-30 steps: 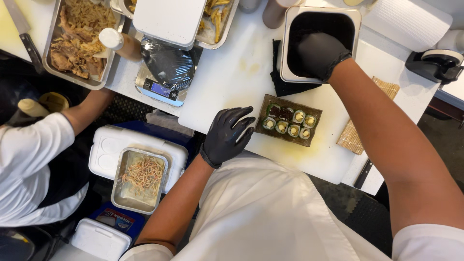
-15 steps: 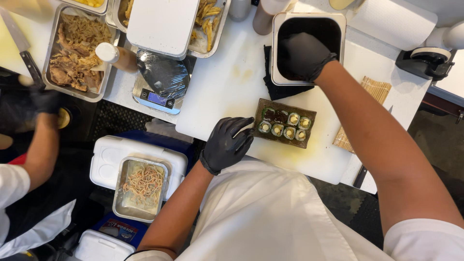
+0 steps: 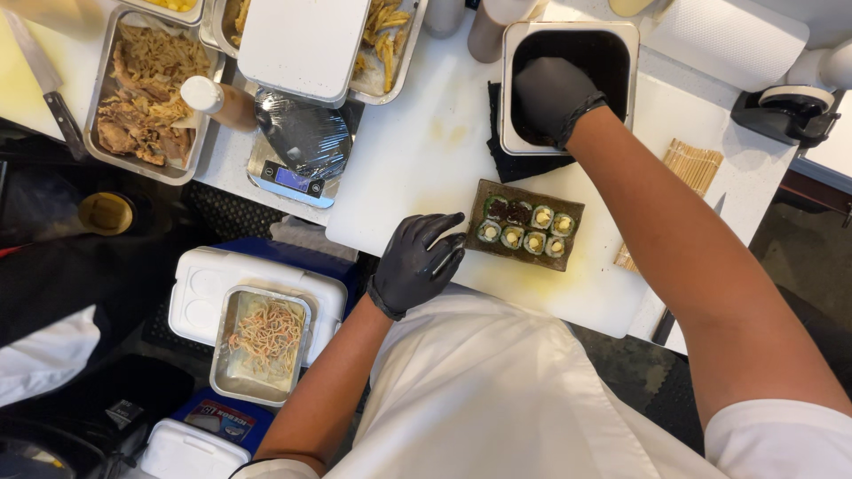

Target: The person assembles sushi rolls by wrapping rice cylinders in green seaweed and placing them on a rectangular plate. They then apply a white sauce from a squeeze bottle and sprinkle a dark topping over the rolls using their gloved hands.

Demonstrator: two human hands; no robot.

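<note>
My left hand (image 3: 415, 263), in a black glove, rests with fingers spread on the near edge of the white cutting board (image 3: 417, 160). Its fingertips are just left of a dark rectangular plate (image 3: 510, 258) that carries two short rows of sushi rolls (image 3: 524, 229). My right hand (image 3: 552, 98), also gloved in black, reaches down into a square metal container (image 3: 508, 80) with a dark inside at the back of the board. Its fingers curl downward, and whatever they touch is hidden.
A digital scale (image 3: 288, 177) bears a film-covered dark bowl (image 3: 303, 133). Metal trays of fried food (image 3: 142, 89) and a white lid (image 3: 302, 40) stand at back left. A bamboo mat (image 3: 694, 164) and paper roll (image 3: 728, 35) lie right. Below left, a white cooler (image 3: 200, 293) carries a tray of fried strips (image 3: 262, 341).
The co-worker's arm at the left has drawn back out of view. My left hand has slid closer to the plate. My right hand stays in the container.
</note>
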